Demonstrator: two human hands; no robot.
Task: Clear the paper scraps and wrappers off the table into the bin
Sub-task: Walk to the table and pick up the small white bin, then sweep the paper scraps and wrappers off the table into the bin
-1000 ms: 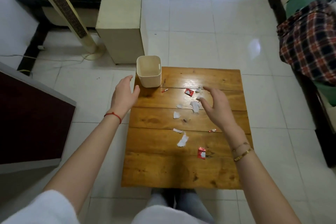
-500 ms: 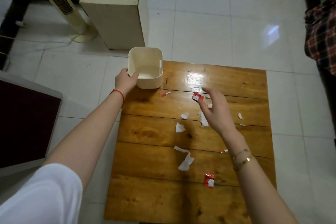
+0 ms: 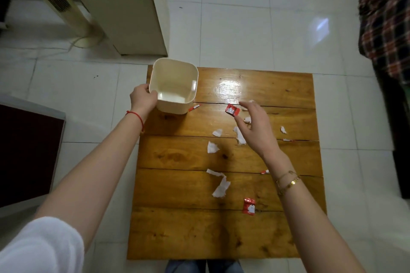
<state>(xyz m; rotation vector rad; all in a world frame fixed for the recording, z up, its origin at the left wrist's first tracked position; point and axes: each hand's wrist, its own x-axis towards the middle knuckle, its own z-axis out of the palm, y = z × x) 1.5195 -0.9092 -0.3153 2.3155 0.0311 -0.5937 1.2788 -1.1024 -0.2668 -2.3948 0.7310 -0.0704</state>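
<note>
A cream bin point(image 3: 175, 73) stands on the far left corner of the wooden table point(image 3: 188, 228), and its inside looks empty. My left hand point(image 3: 142, 98) grips its left wall. My right hand point(image 3: 255, 123) hovers open over the table's middle, fingers spread just right of a red wrapper point(image 3: 232, 109). Several white paper scraps lie around it, such as one scrap point(image 3: 212, 147) and a long strip point(image 3: 220, 186). A second red wrapper point(image 3: 249, 205) lies nearer me. A small red-white sliver point(image 3: 194, 107) rests beside the bin.
A cream box point(image 3: 124, 17) and a tower fan point(image 3: 55, 2) stand on the white tile floor beyond the table. A dark panel point(image 3: 26, 153) is at left, a plaid cloth point(image 3: 386, 24) on furniture at right. My knees show under the near edge.
My left hand reached the bin and took hold of its left wall. My right hand stayed over the scraps near the red wrapper. The camera moved closer over the table.
</note>
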